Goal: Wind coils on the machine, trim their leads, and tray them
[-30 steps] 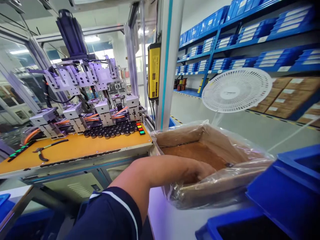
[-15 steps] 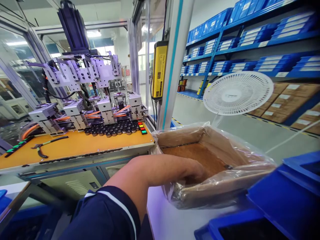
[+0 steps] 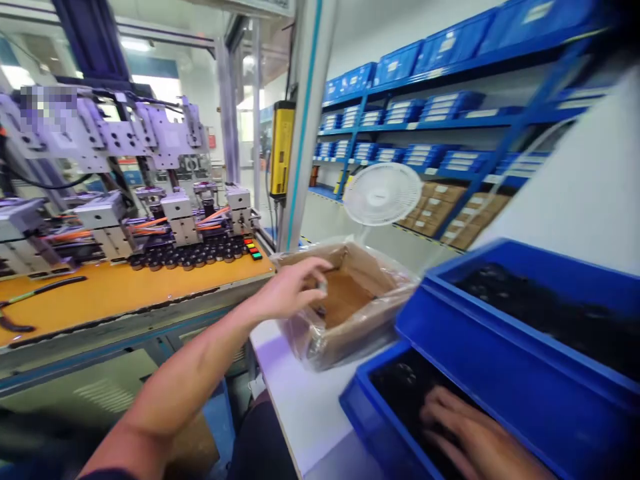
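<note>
My left hand (image 3: 293, 288) hovers at the near left side of a plastic-lined cardboard box (image 3: 345, 343). Its thumb and fingers are closed around a small greyish part (image 3: 323, 287), mostly covered by the fingers. Inside the box, a brown surface (image 3: 347, 297) shows. Down in the lower blue bin (image 3: 367, 413), my right hand (image 3: 465, 427) reaches among dark parts (image 3: 400, 380), fingers stretched and apart; the fingertips blur into the black contents.
Another blue bin (image 3: 480, 333) with black parts overlaps the lower one. At left, a machine's orange worktop (image 3: 165, 290) carries several black round parts (image 3: 187, 257), pliers (image 3: 45, 290) and coloured buttons (image 3: 253, 250). A white fan (image 3: 383, 193) stands behind the box.
My left hand has come up out of the cardboard box with a small part. My right hand has come into view in the lower blue bin. The view has swung right.
</note>
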Demonstrator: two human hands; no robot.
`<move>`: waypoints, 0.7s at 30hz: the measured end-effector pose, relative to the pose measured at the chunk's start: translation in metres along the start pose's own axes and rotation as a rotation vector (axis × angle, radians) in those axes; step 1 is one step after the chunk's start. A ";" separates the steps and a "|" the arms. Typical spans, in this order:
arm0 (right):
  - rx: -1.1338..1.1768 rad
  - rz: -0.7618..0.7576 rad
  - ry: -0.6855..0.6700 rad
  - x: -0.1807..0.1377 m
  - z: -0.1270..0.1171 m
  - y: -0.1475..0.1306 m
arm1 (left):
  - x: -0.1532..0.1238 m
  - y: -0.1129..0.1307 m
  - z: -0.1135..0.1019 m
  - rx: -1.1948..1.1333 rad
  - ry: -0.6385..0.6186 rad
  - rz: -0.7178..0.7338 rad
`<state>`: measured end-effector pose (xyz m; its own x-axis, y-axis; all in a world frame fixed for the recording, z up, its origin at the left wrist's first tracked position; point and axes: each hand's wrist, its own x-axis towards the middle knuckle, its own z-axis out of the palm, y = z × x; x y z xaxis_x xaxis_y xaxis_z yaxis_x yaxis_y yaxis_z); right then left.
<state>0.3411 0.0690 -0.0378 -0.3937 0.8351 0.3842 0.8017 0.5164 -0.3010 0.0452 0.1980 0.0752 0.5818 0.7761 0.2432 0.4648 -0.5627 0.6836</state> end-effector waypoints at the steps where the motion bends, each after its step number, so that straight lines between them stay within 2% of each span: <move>1: -0.027 0.029 -0.028 0.003 -0.003 -0.004 | -0.022 -0.002 0.000 -0.062 0.015 0.009; 5: -0.038 0.116 0.007 0.010 -0.010 -0.011 | -0.101 -0.007 0.013 -0.645 0.187 -0.099; 7: -0.032 0.118 0.084 0.012 -0.014 -0.016 | -0.130 -0.003 0.021 -0.775 0.276 -0.142; 9: -0.058 0.122 0.151 0.018 -0.022 -0.028 | -0.150 0.003 0.026 -0.804 0.334 -0.137; 12: -0.069 0.044 0.291 0.031 -0.038 -0.070 | -0.169 0.013 0.028 -0.814 0.348 -0.104; 14: -0.013 -0.096 0.355 0.039 -0.042 -0.108 | -0.177 0.020 0.030 -0.822 0.338 -0.088; 16: 0.089 -0.206 0.344 0.043 -0.037 -0.144 | -0.183 0.025 0.033 -0.827 0.342 -0.066; 18: 0.210 -0.250 0.323 0.042 -0.026 -0.169 | -0.187 0.028 0.038 -0.838 0.350 -0.041; 21: 0.235 -0.325 0.338 0.032 -0.009 -0.184 | -0.192 0.031 0.049 -0.900 0.326 -0.029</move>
<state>0.1851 -0.0014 0.0381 -0.4075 0.5367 0.7388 0.5244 0.7999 -0.2918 -0.0189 0.0178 0.0161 0.3003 0.9040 0.3044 -0.2901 -0.2175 0.9319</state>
